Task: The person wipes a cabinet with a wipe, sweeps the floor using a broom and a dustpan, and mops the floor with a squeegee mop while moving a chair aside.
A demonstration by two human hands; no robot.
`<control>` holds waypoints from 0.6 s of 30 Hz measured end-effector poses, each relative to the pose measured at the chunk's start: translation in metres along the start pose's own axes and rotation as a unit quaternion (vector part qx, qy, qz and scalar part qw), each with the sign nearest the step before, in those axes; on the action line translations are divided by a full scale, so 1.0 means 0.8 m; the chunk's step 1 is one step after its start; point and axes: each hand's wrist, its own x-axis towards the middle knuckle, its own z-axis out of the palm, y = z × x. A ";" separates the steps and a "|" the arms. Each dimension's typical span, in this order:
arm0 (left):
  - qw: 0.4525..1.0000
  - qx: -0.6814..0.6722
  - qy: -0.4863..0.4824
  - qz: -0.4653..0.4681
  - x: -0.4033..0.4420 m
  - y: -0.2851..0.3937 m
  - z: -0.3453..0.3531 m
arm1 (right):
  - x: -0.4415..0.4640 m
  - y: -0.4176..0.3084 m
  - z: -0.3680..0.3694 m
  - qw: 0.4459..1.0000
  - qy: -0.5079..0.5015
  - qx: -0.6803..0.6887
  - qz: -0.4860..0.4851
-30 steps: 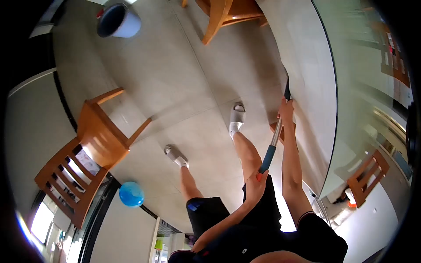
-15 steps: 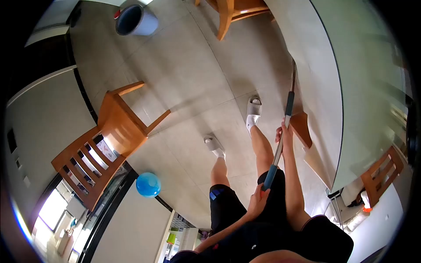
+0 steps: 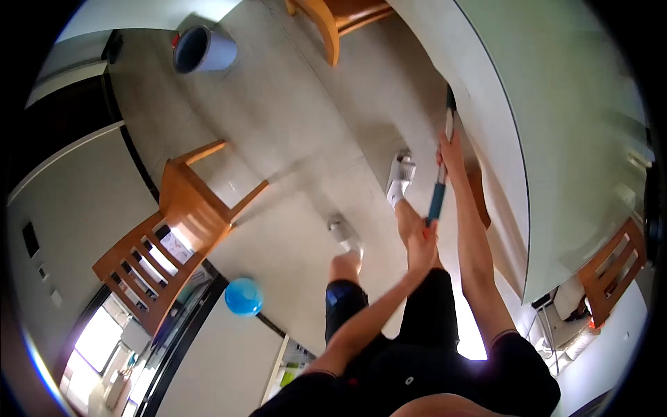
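A long metal pole (image 3: 448,124) with dark teal grip sleeves slants up and away from my body. Its far end disappears beneath the table on the right, so whatever is fitted there is hidden. My left hand (image 3: 421,244) is closed round the near end, at the lower teal sleeve, where a bit of red shows. Farther along, my right hand (image 3: 450,154) wraps the bare metal shaft, close to the table's edge.
A glass-topped table (image 3: 497,132) fills the right side. Wooden chairs stand at left (image 3: 191,208), top (image 3: 326,28) and lower right (image 3: 611,271). A grey bucket (image 3: 215,54) is at upper left, a blue ball (image 3: 243,297) near the wall. My slippered feet are on tiled floor.
Both hands have moved forward, away from my body, pushing the pole farther under the table. The view has shifted slightly.
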 end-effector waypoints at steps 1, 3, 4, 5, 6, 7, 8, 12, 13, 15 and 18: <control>1.000 -0.011 -0.004 0.007 0.010 -0.004 -0.016 | -0.004 0.009 0.011 1.000 -0.015 0.021 -0.015; 0.993 -0.037 -0.060 -0.091 0.008 -0.001 -0.048 | -0.026 0.017 0.029 1.000 -0.007 0.024 -0.005; 0.985 -0.057 -0.084 -0.141 0.001 0.009 -0.060 | -0.036 0.017 0.035 1.000 0.010 0.024 -0.004; 0.985 -0.053 -0.090 -0.135 -0.009 0.012 -0.065 | -0.049 0.017 0.035 0.999 0.015 0.029 -0.009; 0.988 -0.017 -0.092 -0.122 -0.024 0.007 -0.072 | -0.065 0.023 0.034 0.999 0.015 0.030 -0.006; 0.989 0.016 -0.094 -0.112 -0.041 0.003 -0.080 | -0.083 0.034 0.033 1.000 0.015 0.028 0.000; 0.989 0.015 -0.098 -0.112 -0.061 -0.003 -0.091 | -0.104 0.048 0.031 0.999 0.020 0.025 -0.001; 0.986 0.045 -0.135 -0.088 -0.117 -0.039 -0.151 | -0.171 0.098 0.050 0.998 0.055 -0.005 0.039; 0.986 0.046 -0.140 -0.083 -0.142 -0.059 -0.177 | -0.202 0.118 0.061 0.996 0.072 -0.018 0.056; 0.987 0.121 -0.109 -0.005 -0.165 -0.089 -0.235 | -0.251 0.144 0.090 0.996 0.060 0.023 0.064; 0.950 0.263 -0.105 0.133 -0.176 -0.112 -0.312 | -0.301 0.171 0.120 0.993 0.045 0.079 0.078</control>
